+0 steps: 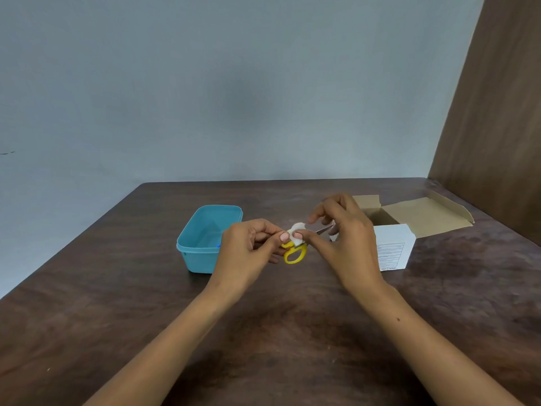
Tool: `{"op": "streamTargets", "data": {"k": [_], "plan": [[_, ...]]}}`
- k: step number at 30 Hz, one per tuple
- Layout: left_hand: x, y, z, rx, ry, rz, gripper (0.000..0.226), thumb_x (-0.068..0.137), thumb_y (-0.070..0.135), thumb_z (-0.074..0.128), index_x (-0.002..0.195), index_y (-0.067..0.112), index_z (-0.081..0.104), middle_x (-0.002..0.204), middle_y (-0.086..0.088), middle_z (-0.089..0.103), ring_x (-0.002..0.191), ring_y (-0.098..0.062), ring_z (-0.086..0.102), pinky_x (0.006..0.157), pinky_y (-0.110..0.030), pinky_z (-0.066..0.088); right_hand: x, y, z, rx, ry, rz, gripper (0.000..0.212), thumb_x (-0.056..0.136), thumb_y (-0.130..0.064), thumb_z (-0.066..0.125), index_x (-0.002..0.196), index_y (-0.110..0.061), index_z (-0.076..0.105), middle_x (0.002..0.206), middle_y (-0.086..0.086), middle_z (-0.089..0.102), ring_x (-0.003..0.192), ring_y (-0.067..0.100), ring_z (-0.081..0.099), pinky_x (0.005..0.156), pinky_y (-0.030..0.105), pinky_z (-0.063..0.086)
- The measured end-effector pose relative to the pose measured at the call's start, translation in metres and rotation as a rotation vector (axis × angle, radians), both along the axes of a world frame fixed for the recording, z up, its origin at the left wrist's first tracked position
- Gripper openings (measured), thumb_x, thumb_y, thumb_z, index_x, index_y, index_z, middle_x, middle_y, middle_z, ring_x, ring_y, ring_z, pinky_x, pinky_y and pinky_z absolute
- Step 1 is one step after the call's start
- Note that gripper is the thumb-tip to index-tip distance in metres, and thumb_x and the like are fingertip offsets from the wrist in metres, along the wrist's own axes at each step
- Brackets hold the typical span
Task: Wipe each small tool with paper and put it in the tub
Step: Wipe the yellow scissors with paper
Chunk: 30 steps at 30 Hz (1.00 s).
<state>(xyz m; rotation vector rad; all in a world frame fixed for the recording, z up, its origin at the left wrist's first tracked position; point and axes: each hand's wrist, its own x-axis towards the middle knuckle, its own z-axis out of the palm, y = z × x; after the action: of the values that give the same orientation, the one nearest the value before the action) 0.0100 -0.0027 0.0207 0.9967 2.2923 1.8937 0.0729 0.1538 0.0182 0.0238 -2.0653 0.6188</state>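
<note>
A grey-blue wall [205, 83] is seen across the left and middle of the head view, and a dark brown wooden table [117, 317] is laid out beneath it, its front edge cut off by the bottom of the frame. On the left half of the table a light blue tub [202, 259] is stood with no lid on it; its near right corner is covered by the left hand [248, 247], and a small blue thing inside it, just beside that hand, is too much hidden to be identified. The left hand is held with its fingers curled, and the yellow-handled scissors [295, 253] are gripped by it at the handle end, just right of the tub and above the table; one yellow loop is seen plainly below the fingers, the other is mostly concealed. A small wad of white paper [297, 230] is pinched round the blades near the pivot by the thumb and forefinger of the right hand [351, 244], while its other fingers are spread loosely apart above. The blade tips are partly hidden behind those fingers. Further right, an open cardboard box [415, 218] with a white printed side is partly blocked by the right hand; the print is too small to be read. A brown wooden panel [497, 112] is seen at the far right.
</note>
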Motion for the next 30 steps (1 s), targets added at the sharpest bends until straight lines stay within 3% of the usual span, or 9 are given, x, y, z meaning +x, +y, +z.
{"op": "streamTargets", "data": {"k": [3,6,11,16,23,26,30], "plan": [[-0.0003,0.0001,-0.0001,0.000,0.009,0.001,0.005,0.085,0.010,0.066,0.086,0.008,0.071,0.076,-0.005,0.075,0.069,-0.012,0.073,0.059,-0.022,0.058,-0.0001,-0.0007,-0.0002,0.014,0.006,0.021,0.022,0.070,-0.020,0.082,0.071,-0.015,0.060,0.075,-0.008,0.056,0.065,0.008,0.052,0.051,0.032,0.047],[-0.0009,-0.0005,-0.0008,-0.005,0.029,0.006,0.006,0.085,0.010,0.066,0.087,0.008,0.071,0.077,-0.005,0.075,0.069,-0.012,0.072,0.059,-0.021,0.057,-0.0026,0.0000,-0.0021,0.041,-0.055,0.094,0.009,0.075,-0.018,0.077,0.076,-0.018,0.068,0.080,-0.009,0.064,0.071,0.008,0.058,0.058,0.037,0.051],[-0.0022,-0.0015,-0.0005,-0.033,0.077,0.022,0.008,0.085,0.014,0.066,0.088,0.009,0.071,0.079,-0.005,0.075,0.070,-0.011,0.072,0.061,-0.023,0.059,-0.0025,0.0003,-0.0013,0.094,-0.134,0.128,0.010,0.080,-0.024,0.074,0.089,-0.021,0.072,0.087,-0.008,0.065,0.077,0.006,0.060,0.061,0.026,0.050],[-0.0017,-0.0006,-0.0021,-0.057,0.125,0.032,0.009,0.085,0.015,0.066,0.088,0.008,0.072,0.079,-0.004,0.075,0.071,-0.011,0.072,0.062,-0.026,0.059,-0.0028,-0.0005,-0.0026,0.115,-0.177,0.084,0.006,0.081,-0.024,0.071,0.086,-0.022,0.069,0.085,-0.007,0.064,0.076,0.009,0.060,0.058,0.022,0.044],[-0.0031,-0.0021,-0.0014,-0.078,0.153,0.043,0.005,0.085,0.014,0.067,0.086,0.012,0.071,0.076,-0.003,0.074,0.068,-0.010,0.071,0.061,-0.022,0.058,-0.0042,0.0010,-0.0025,0.088,-0.308,0.105,0.010,0.083,-0.031,0.067,0.087,-0.021,0.066,0.085,-0.008,0.063,0.082,0.009,0.058,0.068,0.039,0.050],[-0.0032,-0.0017,-0.0008,-0.038,0.106,0.020,0.006,0.084,0.012,0.067,0.086,0.008,0.071,0.076,-0.008,0.075,0.067,-0.013,0.072,0.060,-0.024,0.058,-0.0043,0.0005,-0.0008,0.077,-0.311,0.162,0.009,0.085,-0.028,0.064,0.088,-0.019,0.065,0.086,-0.008,0.062,0.082,0.010,0.057,0.068,0.043,0.050],[-0.0012,-0.0004,-0.0001,0.085,-0.033,0.003,0.012,0.080,0.013,0.070,0.086,0.004,0.065,0.074,-0.009,0.075,0.067,-0.018,0.072,0.058,-0.025,0.058,-0.0037,-0.0051,-0.0012,0.050,-0.297,0.161,0.005,0.087,-0.023,0.063,0.087,-0.018,0.062,0.084,-0.009,0.060,0.079,0.009,0.056,0.065,0.031,0.045]]}}
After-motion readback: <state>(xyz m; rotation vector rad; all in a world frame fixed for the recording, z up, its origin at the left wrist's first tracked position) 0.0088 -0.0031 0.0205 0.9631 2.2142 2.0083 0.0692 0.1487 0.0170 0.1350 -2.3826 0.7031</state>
